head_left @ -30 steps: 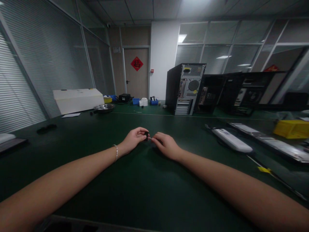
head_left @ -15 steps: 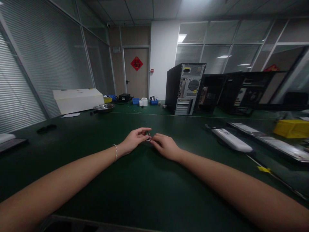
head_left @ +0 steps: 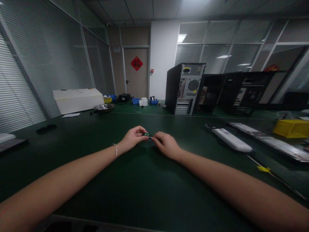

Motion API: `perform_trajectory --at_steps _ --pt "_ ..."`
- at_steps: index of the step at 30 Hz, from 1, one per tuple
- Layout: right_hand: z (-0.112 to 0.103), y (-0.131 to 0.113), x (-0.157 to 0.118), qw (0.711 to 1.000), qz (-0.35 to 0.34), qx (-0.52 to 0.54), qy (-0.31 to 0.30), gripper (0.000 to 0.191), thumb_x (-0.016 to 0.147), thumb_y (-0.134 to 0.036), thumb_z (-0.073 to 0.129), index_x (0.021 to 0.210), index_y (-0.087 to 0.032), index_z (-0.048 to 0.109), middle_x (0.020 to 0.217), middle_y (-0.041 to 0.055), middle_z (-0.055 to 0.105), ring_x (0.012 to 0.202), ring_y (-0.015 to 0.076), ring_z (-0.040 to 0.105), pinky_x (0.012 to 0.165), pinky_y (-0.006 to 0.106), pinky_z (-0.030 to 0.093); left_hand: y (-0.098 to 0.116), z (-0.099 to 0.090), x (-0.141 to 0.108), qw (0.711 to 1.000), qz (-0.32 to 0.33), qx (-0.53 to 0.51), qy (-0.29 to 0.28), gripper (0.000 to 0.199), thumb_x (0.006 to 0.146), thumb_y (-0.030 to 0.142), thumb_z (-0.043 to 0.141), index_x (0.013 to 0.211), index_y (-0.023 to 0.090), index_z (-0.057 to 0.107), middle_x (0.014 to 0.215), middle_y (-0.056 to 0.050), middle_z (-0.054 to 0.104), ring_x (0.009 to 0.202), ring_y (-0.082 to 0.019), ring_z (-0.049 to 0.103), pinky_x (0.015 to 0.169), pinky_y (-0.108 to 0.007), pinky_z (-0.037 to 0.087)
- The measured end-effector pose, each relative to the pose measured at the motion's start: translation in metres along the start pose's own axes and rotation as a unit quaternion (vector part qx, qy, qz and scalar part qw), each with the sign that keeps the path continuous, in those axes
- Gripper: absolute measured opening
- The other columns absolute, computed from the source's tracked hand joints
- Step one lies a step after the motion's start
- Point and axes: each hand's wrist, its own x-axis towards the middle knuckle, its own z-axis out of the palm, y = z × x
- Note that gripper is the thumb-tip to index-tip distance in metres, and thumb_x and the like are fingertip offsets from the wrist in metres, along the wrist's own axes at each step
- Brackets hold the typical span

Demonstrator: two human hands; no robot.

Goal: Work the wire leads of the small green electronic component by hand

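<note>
Between thumb and fingers, my left hand (head_left: pixel 135 136) pinches a small dark piece with green on its face, like a small circuit board (head_left: pixel 146 134). My right hand (head_left: pixel 166 144) is closed at the fingertips on the end of a thin light-coloured piece (head_left: pixel 150 137) that touches the board's lower right edge. What that thin piece is, I cannot make out. Both hands are just above the dark green table (head_left: pixel 149 193), close together in the middle of the view. A bracelet (head_left: pixel 116 151) circles my left wrist.
Computer towers (head_left: pixel 185 88) stand at the back right. On the right lie a white elongated device (head_left: pixel 231 140), long metallic trays (head_left: pixel 272 140), a yellow bin (head_left: pixel 292 128) and a cable (head_left: pixel 277 175). A metal bowl (head_left: pixel 103 108) and a white box (head_left: pixel 78 100) sit back left, with small blue bins (head_left: pixel 154 101) behind.
My left fingers have closed from a straighter pose, and the green board has tipped from upright to flatter, showing more of its face. My right hand has risen slightly.
</note>
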Motion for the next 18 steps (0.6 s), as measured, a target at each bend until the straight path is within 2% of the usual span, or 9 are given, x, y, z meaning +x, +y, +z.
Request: perform_trajectory --at_steps 6,18 --pt "-0.0007 0.0018 0.0002 1.000 0.009 0.013 0.006 0.022 0.092 -0.031 0.041 0.086 -0.019 0.059 0.084 0.0032 0.058 0.077 0.0144 0.053 0.068 0.024 0.038 0.0053 0.0007 -0.0018 0.999 0.022 0.048 0.009 0.030 0.072 0.015 0.067 0.101 0.015 0.061 0.101 -0.006 0.066 0.093 -0.018 0.063 0.089 -0.038 0.049" --pt "0.0006 0.0044 0.0008 1.000 0.017 0.004 0.012 0.021 0.091 -0.030 0.043 0.085 -0.019 0.060 0.083 0.0028 0.058 0.077 0.0146 0.053 0.067 0.024 0.037 0.0053 0.0036 -0.0044 0.990 0.065 0.129 -0.005 0.027 0.073 0.023 0.068 0.099 0.015 0.066 0.099 -0.008 0.069 0.093 -0.020 0.063 0.088 -0.038 0.048"
